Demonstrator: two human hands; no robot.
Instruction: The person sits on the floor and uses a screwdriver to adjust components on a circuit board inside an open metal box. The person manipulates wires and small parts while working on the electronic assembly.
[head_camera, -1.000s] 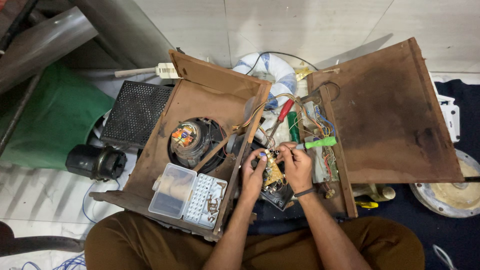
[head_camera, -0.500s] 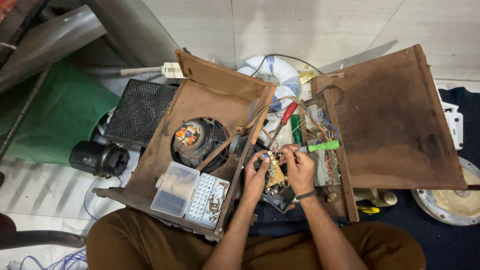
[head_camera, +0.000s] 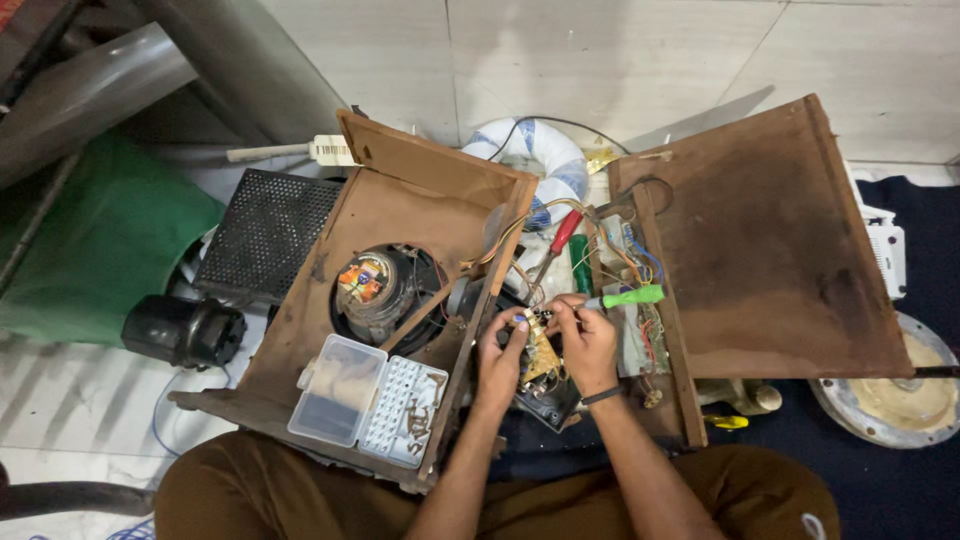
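Between wooden panels (head_camera: 770, 230), both hands' fingers (head_camera: 520, 325) on circuit board (head_camera: 543, 355).

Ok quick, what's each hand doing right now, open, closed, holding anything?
Left hand: closed on the small circuit board, gripping its edge.
Right hand: closed on the green-handled screwdriver, held over the board.

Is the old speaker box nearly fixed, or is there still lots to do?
Done: the wooden speaker box lies opened, its speaker bare. In hand: the left hand steadies a small circuit board while the right hand works a green-handled screwdriver on it. Left: loose wires, box open.
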